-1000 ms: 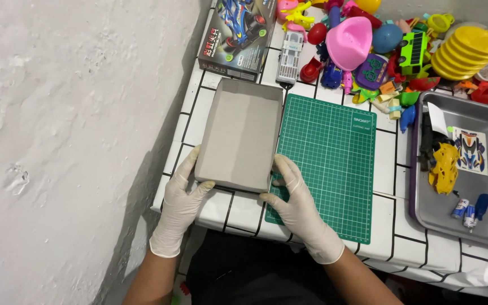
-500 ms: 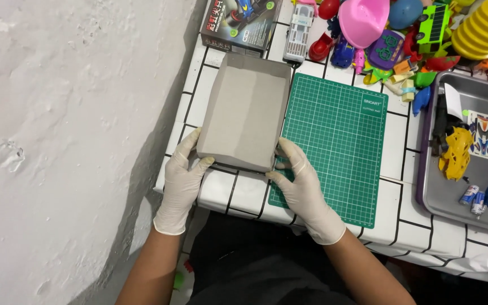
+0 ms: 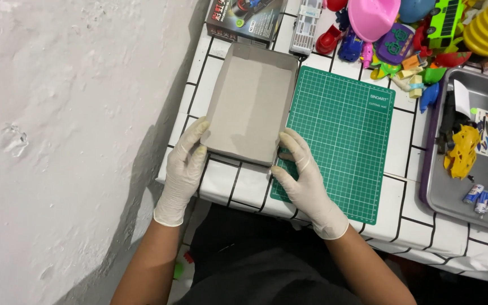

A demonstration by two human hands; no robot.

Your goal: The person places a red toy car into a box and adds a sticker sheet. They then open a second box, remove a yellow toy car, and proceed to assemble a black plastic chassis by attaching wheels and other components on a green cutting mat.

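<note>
A shallow grey cardboard tray (image 3: 249,104) lies empty on the white tiled table (image 3: 393,223), just left of a green cutting mat (image 3: 340,135). My left hand (image 3: 184,169), in a white glove, grips the tray's near left corner. My right hand (image 3: 300,175), also gloved, holds the near right corner, fingers resting partly on the mat.
A white rough wall (image 3: 57,141) runs along the left. Behind the tray lies a dark toy-car box (image 3: 244,20). A pile of colourful plastic toys (image 3: 413,39) fills the back right. A metal tray (image 3: 475,152) at right holds a yellow car body, a sticker sheet and small batteries.
The view has shifted, so the table sits higher in frame. Both hands stay on the tray's near corners; the tray seems slightly further back on the table.
</note>
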